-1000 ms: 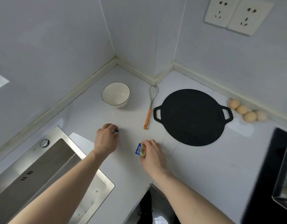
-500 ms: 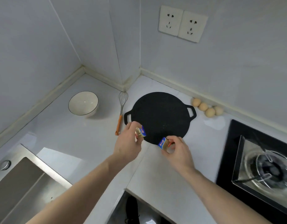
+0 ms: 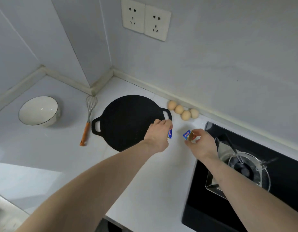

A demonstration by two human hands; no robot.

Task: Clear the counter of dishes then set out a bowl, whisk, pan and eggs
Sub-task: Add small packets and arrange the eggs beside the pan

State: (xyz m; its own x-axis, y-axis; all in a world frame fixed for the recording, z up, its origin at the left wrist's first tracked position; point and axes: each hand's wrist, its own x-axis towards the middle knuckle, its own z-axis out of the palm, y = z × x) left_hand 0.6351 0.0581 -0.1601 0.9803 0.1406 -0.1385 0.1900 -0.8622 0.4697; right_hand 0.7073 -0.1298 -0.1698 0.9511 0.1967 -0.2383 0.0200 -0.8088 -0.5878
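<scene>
A white bowl (image 3: 38, 110) stands at the back left of the white counter (image 3: 44, 148). Right of it lies a whisk (image 3: 88, 118) with an orange handle, then a flat black pan (image 3: 126, 121) with two handles. Several eggs (image 3: 182, 111) lie by the wall behind the pan's right handle. My left hand (image 3: 159, 134) hovers over the pan's right edge and pinches a small blue packet (image 3: 169, 133). My right hand (image 3: 201, 144) holds a second small blue-and-gold packet (image 3: 188, 135) just right of it, above the bare counter between pan and stove.
A black glass gas stove (image 3: 262, 173) with a metal burner ring fills the right side. Two wall sockets (image 3: 145, 19) sit above the counter. The counter's front edge runs along the bottom middle.
Both hands have lifted the small packets from the counter near the sink and carried them right, past the pan, toward the stove. The view has swung right with them.
</scene>
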